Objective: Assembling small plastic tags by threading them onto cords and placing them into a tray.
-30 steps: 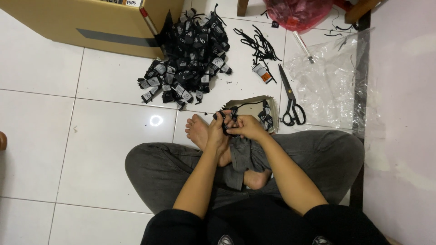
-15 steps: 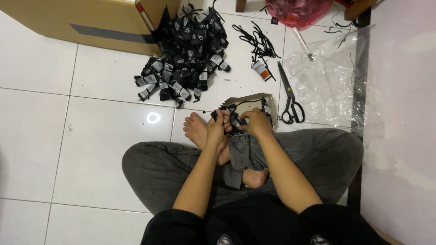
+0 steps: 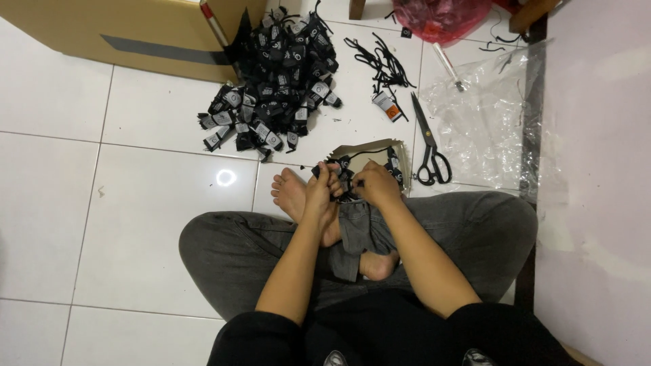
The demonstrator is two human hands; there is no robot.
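I sit cross-legged on a white tiled floor in grey trousers. My left hand (image 3: pixel 323 186) and my right hand (image 3: pixel 374 184) are close together above my feet, both gripping a small black item with cords (image 3: pixel 344 183). Just beyond my hands lies a small open tan cardboard box (image 3: pixel 369 148) with more black items in it. What exactly the fingers pinch is partly hidden.
A heap of several black tagged items (image 3: pixel 274 74) lies ahead, beside a large cardboard carton (image 3: pixel 122 34). Loose black cords (image 3: pixel 383 61), black scissors (image 3: pixel 428 146), crumpled clear plastic (image 3: pixel 485 115) and a red bag (image 3: pixel 441 13) lie to the right. A pale wall (image 3: pixel 597 169) borders the right.
My hands stay together on the black item, with only slight finger movement. The view has shifted a little.
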